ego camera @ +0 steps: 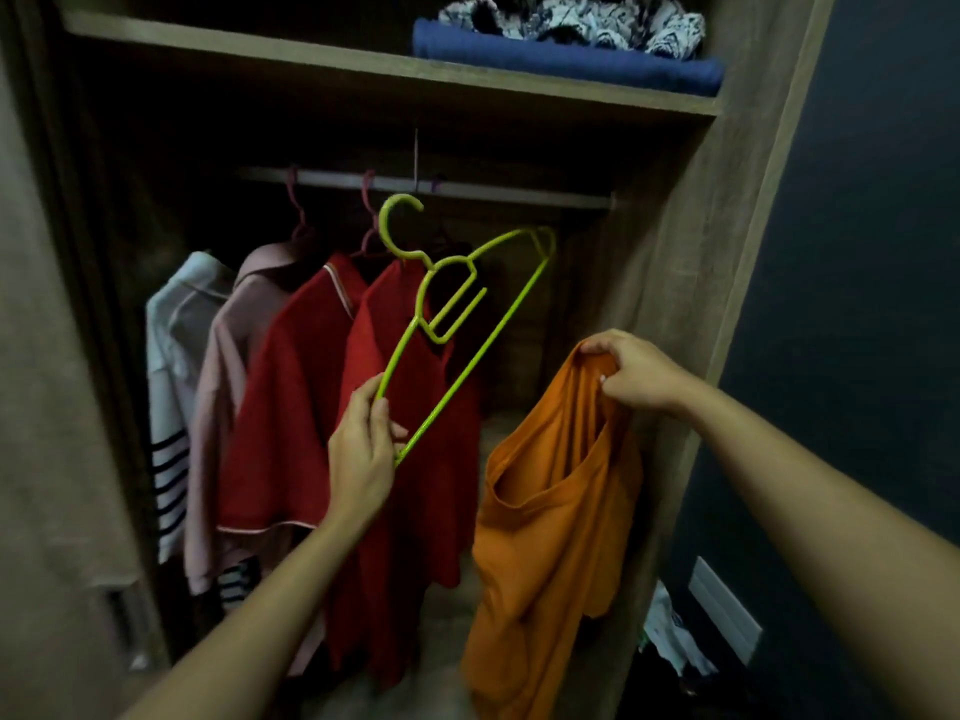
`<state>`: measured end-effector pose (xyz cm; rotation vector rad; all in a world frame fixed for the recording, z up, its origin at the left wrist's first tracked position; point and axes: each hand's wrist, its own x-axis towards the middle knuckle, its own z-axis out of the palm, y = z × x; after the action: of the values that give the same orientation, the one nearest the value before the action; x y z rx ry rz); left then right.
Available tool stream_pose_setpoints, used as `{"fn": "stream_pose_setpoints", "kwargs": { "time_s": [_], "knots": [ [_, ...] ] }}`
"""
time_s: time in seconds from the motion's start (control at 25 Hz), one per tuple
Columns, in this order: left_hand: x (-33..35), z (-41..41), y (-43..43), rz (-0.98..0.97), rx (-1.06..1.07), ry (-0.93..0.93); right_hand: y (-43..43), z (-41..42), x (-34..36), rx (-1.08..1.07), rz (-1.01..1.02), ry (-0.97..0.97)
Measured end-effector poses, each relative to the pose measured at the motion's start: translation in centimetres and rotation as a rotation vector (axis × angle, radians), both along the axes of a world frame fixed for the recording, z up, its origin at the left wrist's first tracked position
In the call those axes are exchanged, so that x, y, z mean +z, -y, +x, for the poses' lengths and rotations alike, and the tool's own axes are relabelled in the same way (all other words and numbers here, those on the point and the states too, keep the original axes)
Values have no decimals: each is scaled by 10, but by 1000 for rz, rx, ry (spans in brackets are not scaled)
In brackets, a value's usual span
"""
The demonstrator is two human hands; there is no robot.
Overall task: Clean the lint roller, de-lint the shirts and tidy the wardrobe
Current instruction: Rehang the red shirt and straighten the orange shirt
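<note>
My left hand grips the lower corner of a bare lime-green plastic hanger, held tilted in front of the open wardrobe with its hook up near the rail. To the right, my right hand pinches the collar of an orange shirt, which hangs limp below it. The hanger and the orange shirt are apart. On the rail hang two red shirts, a pale pink shirt and a white garment with dark stripes. No lint roller is in view.
A shelf above the rail carries a folded blue cloth with a black-and-white patterned fabric on top. The wardrobe's right side panel stands just behind my right hand. A dark wall with a socket plate lies to the right.
</note>
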<state>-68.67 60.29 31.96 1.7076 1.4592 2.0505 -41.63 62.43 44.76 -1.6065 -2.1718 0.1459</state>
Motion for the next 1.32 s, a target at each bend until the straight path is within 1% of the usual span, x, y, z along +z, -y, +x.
{"fn": "stream_pose_setpoints", "kwargs": {
  "time_s": [0.12,0.24,0.44,0.52,0.6,0.64,0.68,0.72,0.8,0.84,0.88,0.96,1.0,1.04,1.08,1.12,1.16,1.24,1.28,1.32],
  "knots": [
    [0,-42,26,25,20,-31,-2,-14,-6,-47,46,-62],
    [-3,-84,47,40,39,-114,-1,-21,0,-100,99,-135],
    [-10,-125,87,65,71,-190,15,-22,18,-98,126,-137],
    [-8,-123,89,84,42,-270,26,-37,23,-62,117,-95],
    [-4,-111,85,110,-29,-350,41,-64,23,78,130,25],
    [-3,-104,82,124,-63,-358,47,-77,21,150,153,96],
    [-3,-97,79,128,-84,-322,54,-88,21,202,204,163],
    [-3,-91,79,126,-115,-248,61,-94,21,230,312,223],
    [0,-83,79,127,-152,-120,71,-94,23,204,663,338],
    [4,-80,80,137,-140,-119,73,-89,25,174,807,362],
    [9,-77,80,144,-100,-155,74,-83,26,145,891,362],
    [20,-71,77,176,128,-312,73,-77,26,122,904,363],
    [22,-66,77,196,232,-335,73,-76,26,130,897,366],
    [21,-55,81,242,285,-321,72,-75,26,141,900,364],
    [15,-40,88,298,274,-316,73,-75,28,142,912,353],
    [5,-22,97,332,211,-358,74,-74,31,136,926,332],
    [-6,-3,106,310,146,-452,76,-75,34,131,940,310],
    [-28,20,110,131,54,-628,81,-77,41,134,950,275],
    [-35,21,105,41,-12,-659,83,-77,44,139,959,260],
    [-40,16,99,-5,-108,-661,85,-73,47,137,969,247]
  ]
}}
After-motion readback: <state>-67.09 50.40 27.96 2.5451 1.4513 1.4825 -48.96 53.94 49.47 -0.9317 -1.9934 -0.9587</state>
